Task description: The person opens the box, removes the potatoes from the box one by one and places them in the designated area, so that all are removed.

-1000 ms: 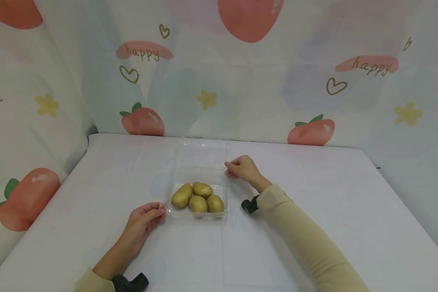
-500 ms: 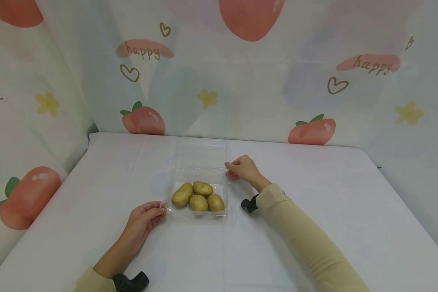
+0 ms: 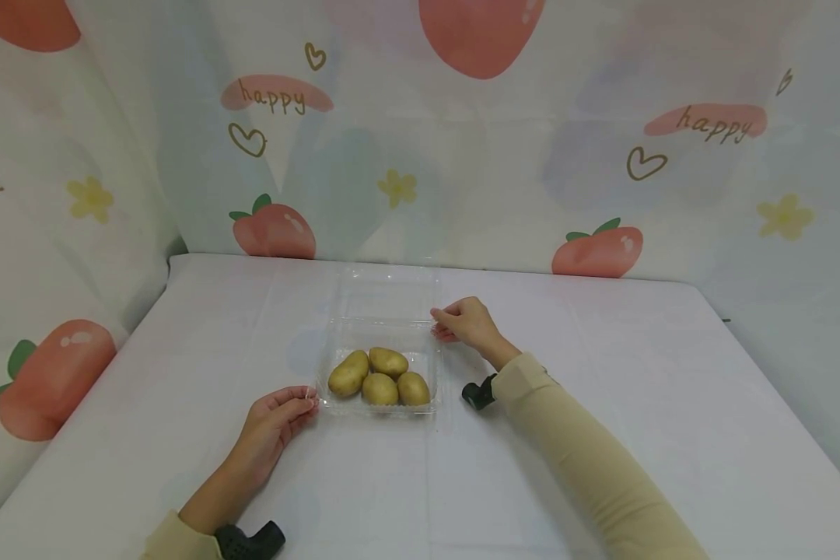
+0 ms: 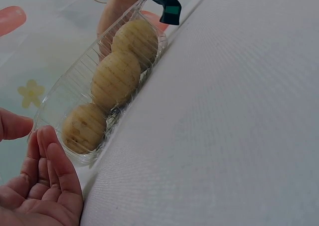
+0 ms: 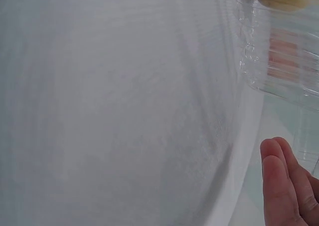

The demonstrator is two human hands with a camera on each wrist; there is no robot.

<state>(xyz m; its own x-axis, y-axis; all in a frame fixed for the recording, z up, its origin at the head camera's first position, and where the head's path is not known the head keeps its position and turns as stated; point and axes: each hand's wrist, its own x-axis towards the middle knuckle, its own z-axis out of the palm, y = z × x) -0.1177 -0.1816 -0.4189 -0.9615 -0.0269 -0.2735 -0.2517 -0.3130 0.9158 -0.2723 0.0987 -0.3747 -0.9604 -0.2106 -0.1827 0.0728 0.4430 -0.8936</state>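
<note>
Clear plastic clamshell box sits mid-table on the white tablecloth, tray part holding four small yellow-brown potatoes bunched together; three show in the left wrist view. Transparent hinged lid is open, standing behind the tray. Right hand has fingers curled, pinching the lid's right edge near the hinge. Left hand lies relaxed with straight fingers, fingertips touching the tray's near-left corner, not gripping. My read: lid work in hand; best to brace the tray corner firmly with the left so the light box doesn't slide, and swing the lid evenly to avoid tipping the potatoes.
</note>
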